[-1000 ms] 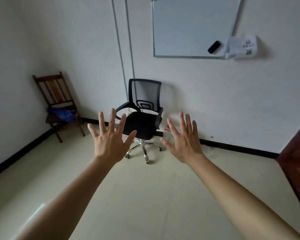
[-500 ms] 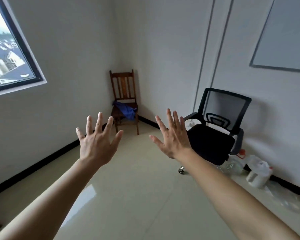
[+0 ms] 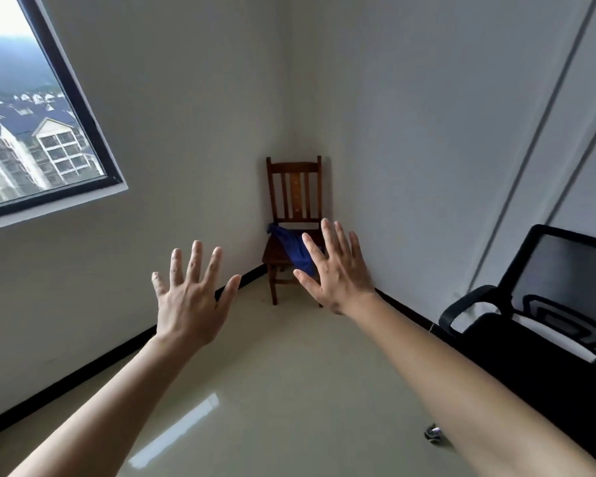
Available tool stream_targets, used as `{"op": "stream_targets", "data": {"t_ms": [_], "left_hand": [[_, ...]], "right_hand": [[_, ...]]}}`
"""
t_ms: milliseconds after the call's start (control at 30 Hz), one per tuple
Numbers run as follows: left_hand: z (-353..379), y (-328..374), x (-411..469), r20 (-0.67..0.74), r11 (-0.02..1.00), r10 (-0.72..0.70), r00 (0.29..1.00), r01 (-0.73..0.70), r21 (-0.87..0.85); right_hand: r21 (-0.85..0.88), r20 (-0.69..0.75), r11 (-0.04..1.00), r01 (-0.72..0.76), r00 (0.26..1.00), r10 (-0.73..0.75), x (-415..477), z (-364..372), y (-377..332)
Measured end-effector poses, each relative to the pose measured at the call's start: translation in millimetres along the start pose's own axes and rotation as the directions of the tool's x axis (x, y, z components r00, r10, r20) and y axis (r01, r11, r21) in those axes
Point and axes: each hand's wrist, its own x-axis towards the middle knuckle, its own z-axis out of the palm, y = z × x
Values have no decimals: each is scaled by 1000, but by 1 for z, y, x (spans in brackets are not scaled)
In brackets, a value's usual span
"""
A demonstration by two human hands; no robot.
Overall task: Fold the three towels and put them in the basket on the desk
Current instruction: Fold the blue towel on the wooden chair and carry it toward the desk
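Reaching out, left hand and right hand spread empty fingers toward blue cloth.

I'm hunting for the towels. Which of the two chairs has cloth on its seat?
The wooden chair in the corner: blue cloth lies on its seat. The black office chair at right shows none.

A blue towel lies crumpled on the seat of a dark wooden chair standing in the corner of the room. The cloth is bunched, not folded, heaped toward the seat's left side, with one part trailing forward and down over the front edge. Its right portion is hidden from this view.
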Motion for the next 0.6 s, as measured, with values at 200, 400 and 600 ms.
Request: {"op": "stream_targets", "data": {"t_ms": [200,400,600], "left_hand": [[58,-36,131,23,999,-32,999,31,13],[138,-66,280,77,999,32,996,-32,-5],[192,-82,443,148,991,130,980,-128,-27]], "right_hand": [[-9,60,998,60,996,-59,133,63,7],[-62,119,998,14,993,-6,252,152,19],[-99,159,991,-91,982,106,378,208,51]]}}
